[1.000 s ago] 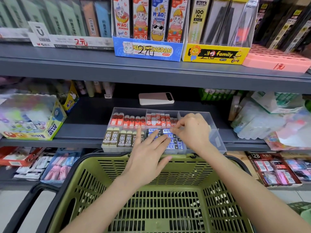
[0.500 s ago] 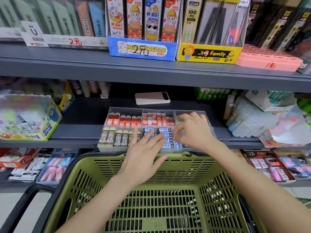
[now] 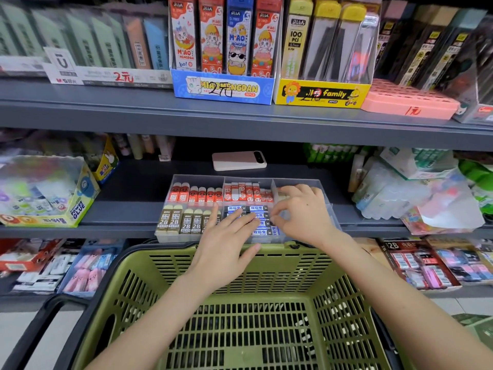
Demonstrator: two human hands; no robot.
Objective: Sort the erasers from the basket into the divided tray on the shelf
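A clear divided tray (image 3: 197,180) sits on the middle shelf. It holds red erasers (image 3: 194,194) at back left, red-and-white erasers (image 3: 241,192) at back middle, beige 2B erasers (image 3: 181,221) at front left and blue-and-white erasers (image 3: 260,209) at front middle. My left hand (image 3: 226,244) lies flat with fingers spread on the blue-and-white erasers. My right hand (image 3: 301,212) hovers over the tray's right side, thumb and forefinger pinched at the right end of that blue row; what they hold is hidden. The green basket (image 3: 266,255) is below, with only mesh floor showing.
A pink phone (image 3: 238,160) lies on the shelf behind the tray. A glue box (image 3: 48,193) stands to the left and plastic-wrapped packs (image 3: 394,190) to the right. The upper shelf edge (image 3: 240,121) overhangs. Eraser boxes fill the lower shelf (image 3: 416,263).
Both hands stay over the front middle compartment. My right hand's fingers have curled lower toward the blue-and-white erasers. My left hand has barely shifted.
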